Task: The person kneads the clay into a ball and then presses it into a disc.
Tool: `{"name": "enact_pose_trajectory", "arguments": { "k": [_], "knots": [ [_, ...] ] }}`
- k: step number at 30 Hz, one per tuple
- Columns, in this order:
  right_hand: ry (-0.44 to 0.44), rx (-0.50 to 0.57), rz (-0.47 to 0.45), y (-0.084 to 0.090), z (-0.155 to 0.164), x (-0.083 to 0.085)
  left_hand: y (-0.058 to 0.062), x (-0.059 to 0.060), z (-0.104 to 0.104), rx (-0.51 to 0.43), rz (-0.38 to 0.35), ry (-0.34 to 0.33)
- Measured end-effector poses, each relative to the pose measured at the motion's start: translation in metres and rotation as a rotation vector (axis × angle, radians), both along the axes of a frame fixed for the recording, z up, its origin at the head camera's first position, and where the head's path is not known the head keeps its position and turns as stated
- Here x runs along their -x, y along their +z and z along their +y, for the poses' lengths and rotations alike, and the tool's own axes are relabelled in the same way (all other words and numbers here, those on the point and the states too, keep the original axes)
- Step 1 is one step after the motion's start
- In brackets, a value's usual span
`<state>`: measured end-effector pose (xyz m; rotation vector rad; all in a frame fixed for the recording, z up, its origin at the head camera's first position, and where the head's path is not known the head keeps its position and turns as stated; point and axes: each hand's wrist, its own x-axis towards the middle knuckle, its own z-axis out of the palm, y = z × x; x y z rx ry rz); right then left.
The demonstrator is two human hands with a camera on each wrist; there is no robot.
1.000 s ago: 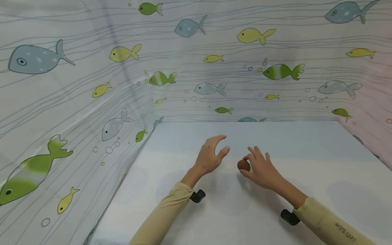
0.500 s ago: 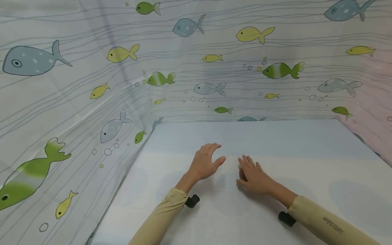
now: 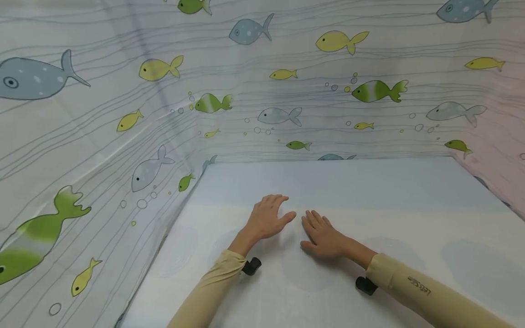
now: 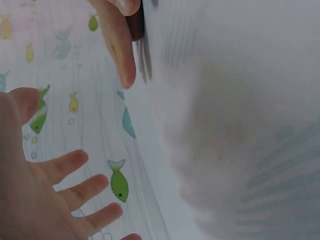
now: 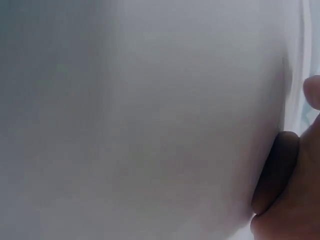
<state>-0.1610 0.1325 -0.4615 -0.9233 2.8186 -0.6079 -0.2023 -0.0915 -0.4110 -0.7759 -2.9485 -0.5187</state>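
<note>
A dark brown lump (image 5: 277,172), probably of modelling clay, lies flattened between the palm of my right hand (image 3: 326,238) and the white tabletop (image 3: 369,182). My right fingers stretch out straight over it, so the head view hides the lump; a sliver of it shows beneath the hand in the left wrist view. To its left, my left hand (image 3: 265,219) hovers above the table with spread, relaxed fingers and holds nothing. Its fingers also show in the left wrist view, apart from the table surface.
A fish-patterned cloth (image 3: 279,91) rises behind the table and along its left side. Another stretch of cloth, pinkish, borders the right. A black wrist camera (image 3: 251,266) sits under the left wrist, and a similar one (image 3: 366,285) under the right.
My right hand, which pinched a round brown ball in the air, has come down and left and now presses it on the table with straightened fingers. My left hand has drifted left and lower.
</note>
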Motion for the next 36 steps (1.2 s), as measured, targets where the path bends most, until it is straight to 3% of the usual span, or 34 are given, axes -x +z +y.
{"name": "enact_pose_trajectory", "arguments": {
  "k": [9, 16, 19, 26, 31, 36],
  "knots": [
    [-0.006, -0.079, 0.028, 0.002, -0.003, -0.002, 0.013, -0.001, -0.001, 0.041, 0.010, 0.018],
    [0.012, -0.121, -0.054, 0.016, -0.012, 0.004, 0.021, -0.004, -0.005, 0.056, 0.048, 0.031],
    [0.028, -0.062, -0.101, 0.019, -0.007, 0.005, 0.025, -0.006, -0.007, 0.058, 0.063, 0.020],
    [0.002, 0.213, -0.138, 0.024, 0.011, 0.006, 0.040, -0.006, -0.012, -0.004, 0.131, 0.026],
    [-0.045, 0.087, -0.101, 0.024, 0.013, 0.003, 0.051, -0.006, -0.011, -0.047, 0.152, 0.037],
    [-0.105, -0.026, -0.077, 0.019, 0.019, -0.006, 0.050, -0.012, -0.009, -0.063, 0.146, 0.021]
  ]
}}
